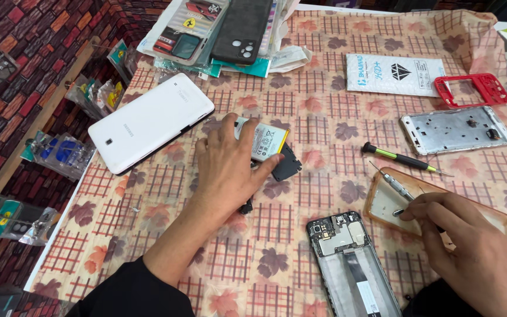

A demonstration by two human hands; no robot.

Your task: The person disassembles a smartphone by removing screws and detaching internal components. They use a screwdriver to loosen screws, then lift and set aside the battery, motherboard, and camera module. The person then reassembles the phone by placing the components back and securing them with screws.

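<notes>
My left hand (227, 167) lies flat on the patterned tablecloth (300, 105), fingers spread, touching a flat phone battery (265, 141) and a small black part (287, 164) beside it. My right hand (462, 246) pinches something small over a clear orange-tinted phone case (382, 202); a thin silver screwdriver (395, 185) lies across that case. An opened phone (347, 258) with its circuit board showing lies face down between my hands at the front edge.
A white tablet (148, 120) lies back-up at the left. A green-handled screwdriver (397, 157), a silver phone frame (456, 129), a red frame (473, 89) and a white packet (394, 73) lie further back. Phone cases (224, 29) are piled at the far edge.
</notes>
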